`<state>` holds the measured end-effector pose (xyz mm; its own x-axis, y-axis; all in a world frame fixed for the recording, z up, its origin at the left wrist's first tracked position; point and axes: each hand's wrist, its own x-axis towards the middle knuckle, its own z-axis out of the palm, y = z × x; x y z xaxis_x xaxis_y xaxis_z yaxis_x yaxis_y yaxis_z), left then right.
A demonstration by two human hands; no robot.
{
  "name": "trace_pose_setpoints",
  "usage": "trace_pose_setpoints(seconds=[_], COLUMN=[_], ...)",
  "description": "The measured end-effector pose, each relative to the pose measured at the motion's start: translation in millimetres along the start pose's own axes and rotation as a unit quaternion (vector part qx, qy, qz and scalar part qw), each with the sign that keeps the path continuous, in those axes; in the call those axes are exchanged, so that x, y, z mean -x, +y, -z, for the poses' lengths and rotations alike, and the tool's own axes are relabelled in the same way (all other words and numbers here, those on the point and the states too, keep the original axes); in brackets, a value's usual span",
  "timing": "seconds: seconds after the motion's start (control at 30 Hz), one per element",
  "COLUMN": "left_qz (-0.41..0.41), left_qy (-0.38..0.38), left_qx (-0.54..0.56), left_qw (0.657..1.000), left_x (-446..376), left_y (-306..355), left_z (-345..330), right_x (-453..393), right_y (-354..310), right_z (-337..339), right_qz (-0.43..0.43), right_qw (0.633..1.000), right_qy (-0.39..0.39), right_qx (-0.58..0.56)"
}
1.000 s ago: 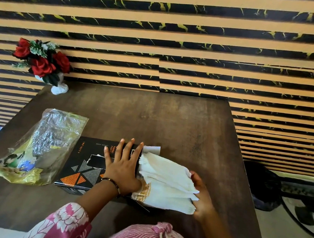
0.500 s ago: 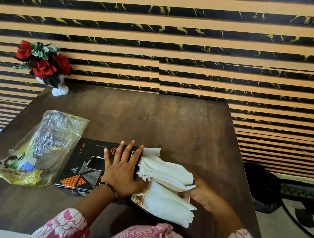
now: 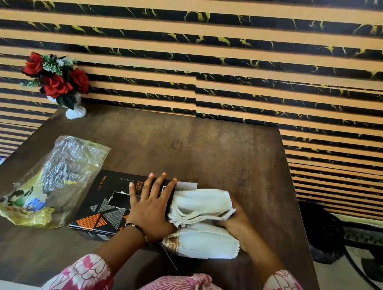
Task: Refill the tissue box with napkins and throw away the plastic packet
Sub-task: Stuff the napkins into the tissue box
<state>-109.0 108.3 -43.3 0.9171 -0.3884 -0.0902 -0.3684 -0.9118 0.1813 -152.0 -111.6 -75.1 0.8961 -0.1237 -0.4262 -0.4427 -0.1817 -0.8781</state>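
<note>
Tissue box (image 3: 104, 208) near the front of the table (image 3: 209, 152), plastic packet (image 3: 54, 182) just left of it, napkins (image 3: 202, 221) at its right end. Left hand (image 3: 150, 212) flat on the box, right hand (image 3: 236, 221) against the napkins' right side. Flower vase (image 3: 69, 102) at the far left corner.

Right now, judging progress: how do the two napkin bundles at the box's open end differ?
The upper bundle is gripped by the right hand, its edges fanned apart. The lower bundle lies untouched on the table, neater, with a gold-patterned end. Both are white, beside the black box.
</note>
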Motion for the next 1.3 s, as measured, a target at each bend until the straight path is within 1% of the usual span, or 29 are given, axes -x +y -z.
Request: trace_pose_setpoints(seconds=[0.07, 0.1, 0.17, 0.2, 0.23, 0.27, 0.3, 0.33, 0.37, 0.4, 0.43, 0.47, 0.5, 0.57, 0.63, 0.73, 0.83, 0.87, 0.93, 1.13, 1.23, 1.3], left_qz=[0.003, 0.003, 0.001, -0.001, -0.002, -0.003, -0.004, -0.005, -0.005, -0.005, -0.004, -0.003, -0.003, -0.004, -0.006, -0.016, -0.025, -0.026, -0.025, -0.022, -0.024, -0.023], left_qy=[-0.003, -0.003, 0.001, 0.004, 0.005, 0.006, 0.007, 0.006, 0.005, 0.005, 0.007, 0.007, 0.005, -0.002, -0.011, -0.01, 0.012, 0.018, 0.023, 0.024, 0.024, 0.025], left_qx=[0.0, -0.003, 0.001, 0.002, 0.001, 0.0, 0.001, -0.001, -0.004, -0.003, 0.001, 0.005, 0.006, 0.004, 0.002, 0.004, 0.048, 0.06, 0.073, 0.071, 0.063, 0.062], left_qw=[1.0, 1.0, 1.0, 1.0, 1.0, 1.0, 1.0, 1.0, 1.0, 1.0, 1.0, 1.0, 1.0, 1.0, 1.0, 1.0, 0.998, 0.998, 0.997, 0.997, 0.997, 0.998], left_x=[0, 0, 1, 1, 0, 0, 0, -1, -1, -1, -2, -1, -1, 0, 0, 1, 2, 3, 3, 4, 5, 5], left_y=[0, 1, 1, 0, 0, 0, 0, 0, -1, -1, -1, -1, -1, -1, -2, -3, -3, -4, -5, -3, -1, -1], left_z=[1, 0, -1, -2, -2, -2, -2, -2, -2, -2, -2, -2, -2, -1, -1, 1, 2, 3, 2, 2, 2, 2], right_x=[-1, 2, 7, 15, 22, 31, 40, 45, 49, 51, 49, 48, 45, 37, 28, 18, 17, 19, 25, 27, 24, 25], right_y=[-1, -1, -3, -7, -9, -14, -18, -21, -23, -23, -24, -25, -26, -29, -32, -31, -21, -17, -13, -4, -7, -12], right_z=[-1, -1, -5, -7, -9, -13, -18, -22, -26, -30, -34, -38, -41, -46, -48, -46, -51, -55, -62, -73, -79, -83], right_qz=[-0.019, -0.034, -0.044, -0.021, 0.026, 0.099, 0.177, 0.244, 0.303, 0.338, 0.361, 0.364, 0.368, 0.378, 0.358, 0.305, 0.223, 0.211, 0.209, 0.26, 0.266, 0.252], right_qw=[0.998, 0.995, 0.977, 0.964, 0.946, 0.925, 0.902, 0.886, 0.872, 0.858, 0.843, 0.834, 0.827, 0.819, 0.825, 0.834, 0.832, 0.83, 0.826, 0.805, 0.807, 0.806], right_qy=[0.057, 0.092, 0.158, 0.197, 0.245, 0.282, 0.298, 0.273, 0.217, 0.137, 0.061, 0.001, -0.03, -0.037, -0.043, -0.052, -0.094, -0.104, -0.105, -0.1, -0.093, -0.095], right_qx=[0.001, 0.033, 0.135, 0.179, 0.208, 0.236, 0.257, 0.284, 0.319, 0.362, 0.395, 0.414, 0.424, 0.43, 0.435, 0.457, 0.499, 0.505, 0.513, 0.524, 0.519, 0.528])
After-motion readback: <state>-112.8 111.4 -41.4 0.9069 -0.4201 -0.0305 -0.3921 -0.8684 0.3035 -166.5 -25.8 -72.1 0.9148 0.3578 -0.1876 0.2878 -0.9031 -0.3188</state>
